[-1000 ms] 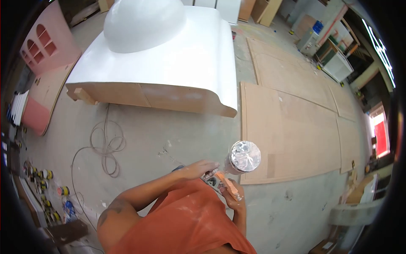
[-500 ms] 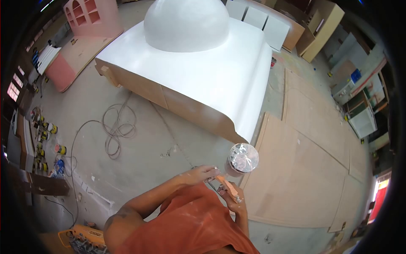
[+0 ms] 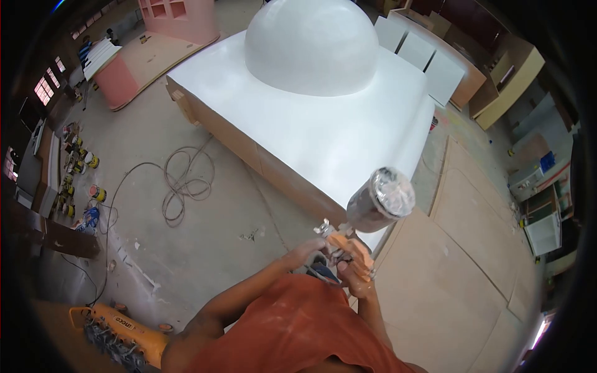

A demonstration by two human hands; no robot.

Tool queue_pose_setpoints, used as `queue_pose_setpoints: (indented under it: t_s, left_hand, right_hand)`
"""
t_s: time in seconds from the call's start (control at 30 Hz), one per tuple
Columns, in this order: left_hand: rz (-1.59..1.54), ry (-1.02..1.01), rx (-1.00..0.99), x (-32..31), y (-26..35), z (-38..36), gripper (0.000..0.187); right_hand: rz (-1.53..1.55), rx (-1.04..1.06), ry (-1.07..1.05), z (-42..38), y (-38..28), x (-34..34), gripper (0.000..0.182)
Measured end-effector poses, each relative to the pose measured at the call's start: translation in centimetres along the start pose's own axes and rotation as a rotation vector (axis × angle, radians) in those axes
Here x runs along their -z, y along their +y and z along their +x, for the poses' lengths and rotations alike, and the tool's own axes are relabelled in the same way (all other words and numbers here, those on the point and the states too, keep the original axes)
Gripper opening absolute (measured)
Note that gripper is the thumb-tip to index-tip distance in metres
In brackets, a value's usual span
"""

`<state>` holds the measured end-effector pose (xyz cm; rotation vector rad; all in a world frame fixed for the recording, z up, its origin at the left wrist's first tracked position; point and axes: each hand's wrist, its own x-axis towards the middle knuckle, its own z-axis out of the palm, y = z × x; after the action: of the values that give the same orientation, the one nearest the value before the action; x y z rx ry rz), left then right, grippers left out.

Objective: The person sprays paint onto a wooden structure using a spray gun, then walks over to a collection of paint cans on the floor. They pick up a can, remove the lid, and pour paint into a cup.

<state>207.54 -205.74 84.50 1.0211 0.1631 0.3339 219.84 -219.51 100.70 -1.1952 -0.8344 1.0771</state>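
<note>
My right hand (image 3: 357,285) is wrapped around the handle of a spray gun (image 3: 356,250) with orange, paint-smeared parts and a metal front end. On the gun sits a dark cup (image 3: 380,200) whose top is wrapped in shiny foil or film, tilted up and to the right. My left hand (image 3: 306,255) is beside the gun's metal end, its fingers curled together and slightly blurred. What those fingers grip, if anything, is hidden. Just beyond the cup is the near corner of a large white, glossy panel with a dome (image 3: 311,50).
A coiled hose (image 3: 186,186) lies on the concrete floor to the left. An orange machine (image 3: 134,329) stands at lower left, with several paint cans (image 3: 78,158) farther up. Brown boards (image 3: 435,261) cover the floor on the right. Pink furniture (image 3: 124,81) stands at the back left.
The spray gun and its cup have moved up and to the right, the cup showing more of its side. My left hand has stayed close beside the gun. The view has shifted.
</note>
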Motion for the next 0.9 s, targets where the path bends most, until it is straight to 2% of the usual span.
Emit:
queue_pose_setpoints:
  t_s: [0.03,0.07,0.1,0.17,0.2,0.23,0.3,0.33,0.37,0.43,0.47,0.53,0.57,0.63,0.67,0.73,0.8,0.83,0.87,0.9]
  left_hand:
    - [0.410,-0.069,-0.015,1.7,-3.4,0.7,0.046]
    - [0.411,-0.060,-0.017,3.2,-6.5,1.1,0.046]
    - [0.410,-0.100,0.114,4.3,-9.5,1.5,0.048]
    - [0.429,-0.199,0.368,5.6,-9.8,2.6,0.057]
    - [0.544,-0.070,0.490,6.7,-9.7,2.6,0.061]
    - [0.660,0.061,0.612,8.2,-10.0,2.4,0.065]
    - [0.771,0.341,0.725,11.9,-10.4,1.7,0.069]
    - [0.887,0.397,0.678,14.7,-11.6,0.6,0.067]
    - [1.001,0.456,0.628,17.1,-12.4,-0.7,0.066]
    - [1.087,0.356,0.650,19.7,-10.6,-2.4,0.063]
    - [1.075,0.379,0.662,20.9,-10.5,-3.5,0.063]
    - [1.327,0.206,0.508,22.5,-9.9,-4.7,0.062]
    - [1.316,0.234,0.521,22.7,-9.5,-5.2,0.062]
    - [1.369,0.405,0.894,21.7,-7.7,-6.0,0.053]
    - [1.359,0.415,0.908,20.9,-7.7,-6.8,0.053]
    - [1.561,0.540,0.813,18.8,-10.0,-10.0,0.044]
    - [1.111,0.922,0.945,16.3,-14.7,-14.9,0.034]
    - [1.343,1.033,0.890,10.1,-19.8,-19.9,0.034]
    - [1.010,1.045,1.086,6.4,-21.1,-21.8,0.031]
    - [0.966,1.095,1.206,1.2,-21.8,-22.3,0.033]
  right_hand:
    - [-0.015,-0.010,0.003,1.3,-0.6,0.8,0.041]
    - [-0.005,0.183,-0.044,3.3,-2.6,0.8,0.041]
    - [0.015,0.274,-0.163,5.4,-4.9,1.4,0.043]
    - [0.046,0.423,0.035,7.4,-5.9,2.5,0.068]
    - [0.070,0.450,0.047,8.8,-7.8,3.5,0.076]
    - [-0.028,0.432,0.116,9.5,-8.5,5.7,0.077]
    - [0.006,0.497,0.219,10.4,-12.3,8.1,0.071]
    - [-0.080,0.440,0.144,10.4,-14.1,11.0,0.067]
    - [0.032,0.435,0.094,10.9,-15.6,12.1,0.057]
    - [0.205,0.373,-0.155,11.4,-19.0,15.4,0.046]
    - [0.181,0.481,-0.272,12.1,-19.4,17.2,0.036]
    - [0.140,0.530,-0.255,12.4,-19.5,19.2,0.036]
    - [0.152,0.515,-0.279,13.2,-19.3,20.5,0.036]
    - [0.169,0.488,-0.277,14.3,-18.5,22.9,0.042]
    - [0.178,0.476,-0.287,14.6,-17.4,23.6,0.042]
    - [0.159,0.361,-0.034,15.2,-14.1,24.8,0.049]
    - [0.127,0.268,0.002,16.8,-10.5,25.0,0.056]
    - [0.053,0.248,-0.019,18.6,-8.4,22.0,0.052]
    - [0.045,0.243,0.019,19.3,-7.6,19.8,0.047]
    - [0.034,0.205,0.016,19.7,-5.1,19.5,0.042]
